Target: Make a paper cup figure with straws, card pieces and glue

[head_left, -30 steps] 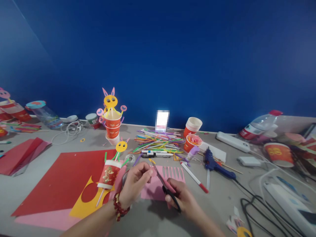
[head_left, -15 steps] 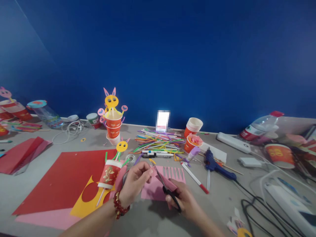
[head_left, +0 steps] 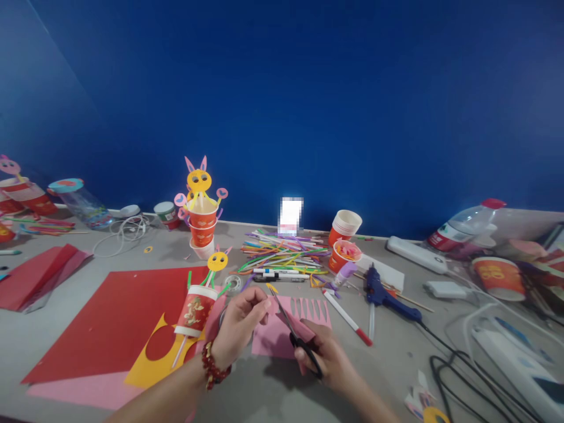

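Observation:
Black-handled scissors (head_left: 306, 352) are gripped in my right hand (head_left: 328, 355), their blades pointing up and away to the left. A folded-looking piece of pink paper (head_left: 304, 329) lies against the blades by my right fingers. My left hand (head_left: 244, 320), with a beaded bracelet at the wrist, is closed in a pinch beside the blade tips; whatever it pinches is too small to make out. Under both hands a pink sheet (head_left: 273, 341) with a row of narrow cut-outs lies on the table. Left of my left hand is a red paper cup (head_left: 197, 311) with a yellow face figure.
Many coloured pipe cleaners (head_left: 286, 255) lie behind my hands, with pens in front of them. A blue glue gun (head_left: 388, 296) with a black cord and a red-capped marker (head_left: 348, 317) are on the right. Red sheet (head_left: 118, 311) and yellow cut paper (head_left: 145, 367) cover the left.
My left hand has shifted very slightly left, away from the scissors. My right hand and the scissors stay almost in place.

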Demonstrator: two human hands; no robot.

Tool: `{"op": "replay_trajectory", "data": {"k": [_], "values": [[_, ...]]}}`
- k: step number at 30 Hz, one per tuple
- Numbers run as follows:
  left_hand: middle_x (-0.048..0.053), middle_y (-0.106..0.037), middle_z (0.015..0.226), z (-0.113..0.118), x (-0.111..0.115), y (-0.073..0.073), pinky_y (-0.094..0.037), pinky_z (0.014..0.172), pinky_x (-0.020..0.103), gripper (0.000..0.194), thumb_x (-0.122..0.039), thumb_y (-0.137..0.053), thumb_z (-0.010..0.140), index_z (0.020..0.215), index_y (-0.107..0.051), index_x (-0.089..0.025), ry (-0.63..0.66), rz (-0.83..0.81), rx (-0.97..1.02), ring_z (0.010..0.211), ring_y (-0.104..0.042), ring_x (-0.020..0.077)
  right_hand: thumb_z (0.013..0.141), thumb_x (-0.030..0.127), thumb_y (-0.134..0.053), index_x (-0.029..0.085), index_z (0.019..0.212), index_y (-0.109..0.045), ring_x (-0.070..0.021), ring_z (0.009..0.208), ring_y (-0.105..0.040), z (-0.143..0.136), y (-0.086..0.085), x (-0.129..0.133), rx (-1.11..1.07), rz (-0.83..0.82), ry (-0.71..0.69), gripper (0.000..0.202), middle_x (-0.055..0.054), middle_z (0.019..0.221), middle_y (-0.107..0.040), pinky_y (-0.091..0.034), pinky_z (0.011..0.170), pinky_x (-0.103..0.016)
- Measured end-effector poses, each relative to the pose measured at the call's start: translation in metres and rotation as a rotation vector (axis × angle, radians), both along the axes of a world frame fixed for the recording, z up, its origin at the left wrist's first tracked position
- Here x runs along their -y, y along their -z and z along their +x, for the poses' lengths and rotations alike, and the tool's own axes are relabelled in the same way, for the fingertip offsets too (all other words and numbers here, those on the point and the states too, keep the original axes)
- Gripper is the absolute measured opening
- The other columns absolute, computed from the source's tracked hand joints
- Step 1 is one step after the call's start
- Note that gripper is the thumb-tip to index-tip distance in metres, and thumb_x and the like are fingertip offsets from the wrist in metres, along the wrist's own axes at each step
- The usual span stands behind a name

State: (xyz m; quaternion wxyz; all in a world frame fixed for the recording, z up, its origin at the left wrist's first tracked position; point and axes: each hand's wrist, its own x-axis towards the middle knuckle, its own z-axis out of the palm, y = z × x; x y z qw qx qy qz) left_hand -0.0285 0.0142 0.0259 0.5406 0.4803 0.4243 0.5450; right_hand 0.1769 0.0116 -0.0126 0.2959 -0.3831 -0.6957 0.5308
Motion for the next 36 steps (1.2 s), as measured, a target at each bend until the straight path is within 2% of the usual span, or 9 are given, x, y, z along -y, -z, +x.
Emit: {"op": "replay_trajectory", "data": {"k": [6,23,36], "values": [[-0.003,-0.051,0.061,0.0001,-0.0006,-0.0010,-0.037,0.058,0.023,0.029,-0.039,-0.065,0.085,0.069,-0.055,-0.017,-0.030,0.019,-0.016,0.057,-0.046,0.0102,0.081,0.076,-0.053,0.018,0.079,-0.058,-0.0105,0.045,-0.048,0.0003,0.0002,-0.0001,-0.001,-0.007,-0.008,0.058,0.004,0.055,-0.051,-0.033,0.043,-0.022],[-0.002,-0.055,0.065,-0.0025,-0.0014,0.0011,-0.042,0.058,0.022,0.025,-0.035,-0.064,0.085,0.070,-0.056,-0.017,-0.104,0.056,-0.039,0.058,-0.051,0.0101,0.078,0.077,-0.053,0.020,0.063,-0.052,-0.0116,0.043,-0.045,-0.0018,-0.0068,0.0006,0.031,-0.012,0.010,0.060,0.001,0.047,-0.052,-0.030,0.044,-0.023],[-0.003,-0.054,0.063,-0.0023,-0.0019,-0.0007,-0.044,0.058,0.022,0.026,-0.038,-0.066,0.085,0.071,-0.056,-0.017,-0.138,0.065,-0.030,0.058,-0.051,0.0100,0.078,0.075,-0.057,0.019,0.067,-0.053,-0.0114,0.041,-0.047,-0.0006,-0.0003,0.0003,0.000,-0.013,0.002,0.057,0.002,0.046,-0.053,-0.031,0.042,-0.022]]}}
